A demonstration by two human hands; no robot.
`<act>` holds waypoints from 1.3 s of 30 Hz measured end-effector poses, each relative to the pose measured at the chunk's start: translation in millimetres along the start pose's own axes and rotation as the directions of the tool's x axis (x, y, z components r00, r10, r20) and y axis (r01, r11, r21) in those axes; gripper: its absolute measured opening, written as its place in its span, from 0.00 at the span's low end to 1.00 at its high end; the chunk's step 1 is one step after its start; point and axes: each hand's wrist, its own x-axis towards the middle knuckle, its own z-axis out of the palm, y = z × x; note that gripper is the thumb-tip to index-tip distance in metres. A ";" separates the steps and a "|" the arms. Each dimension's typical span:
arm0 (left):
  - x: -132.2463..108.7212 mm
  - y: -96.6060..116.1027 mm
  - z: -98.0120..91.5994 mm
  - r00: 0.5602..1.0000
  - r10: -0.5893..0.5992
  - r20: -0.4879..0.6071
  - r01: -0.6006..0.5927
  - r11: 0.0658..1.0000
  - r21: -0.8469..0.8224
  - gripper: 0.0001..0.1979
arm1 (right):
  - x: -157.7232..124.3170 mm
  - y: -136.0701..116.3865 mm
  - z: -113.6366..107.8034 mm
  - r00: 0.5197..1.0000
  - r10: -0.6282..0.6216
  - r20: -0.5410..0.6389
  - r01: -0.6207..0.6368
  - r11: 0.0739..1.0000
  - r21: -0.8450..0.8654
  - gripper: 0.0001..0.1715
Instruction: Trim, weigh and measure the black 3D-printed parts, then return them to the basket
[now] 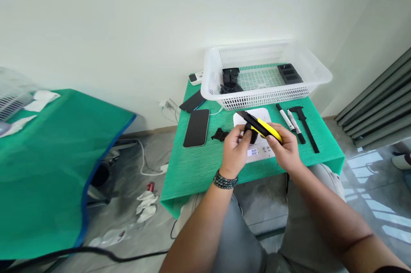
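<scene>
My right hand (285, 146) is wrapped round a yellow and black utility knife (268, 128), its dark blade end angled up to the left. Close beside it, my left hand (236, 148) pinches a small black part (252, 135), whose exact kind I cannot make out. Knife and black part overlap in view, so I cannot tell whether they touch. Both hands are above a white digital scale (260, 155) that reads 0.0. A crumpled black piece (220, 134) lies left of the scale.
Behind the scale stands a white plastic basket (266, 97) with black parts inside. Two phones (196, 128) lie at the left of the green-covered table (189, 174). Markers (296, 126) and a black caliper (306, 129) are on the right. Another green-covered table (48, 170) is further left.
</scene>
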 end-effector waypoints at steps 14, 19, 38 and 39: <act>6.8 1.4 -20.2 0.991 0.130 -0.009 -0.128 0.982 0.136 0.23 | 10.6 -13.3 -23.3 0.995 0.055 0.087 -0.024 0.945 -0.327 0.19; 5.2 4.6 -20.5 0.990 0.143 0.013 -0.143 0.979 0.147 0.23 | 14.4 -12.3 -31.2 0.976 0.144 0.162 -0.108 0.971 -0.214 0.25; 3.7 -1.8 -15.2 0.970 -0.225 0.092 0.232 0.740 -0.631 0.25 | 29.6 3.7 -50.3 0.976 0.216 0.026 -0.206 0.957 -0.206 0.28; 4.6 -1.2 -14.5 0.955 -0.264 0.136 0.285 0.689 -0.667 0.28 | 28.2 2.8 -47.7 0.975 0.218 0.043 -0.207 0.961 -0.185 0.28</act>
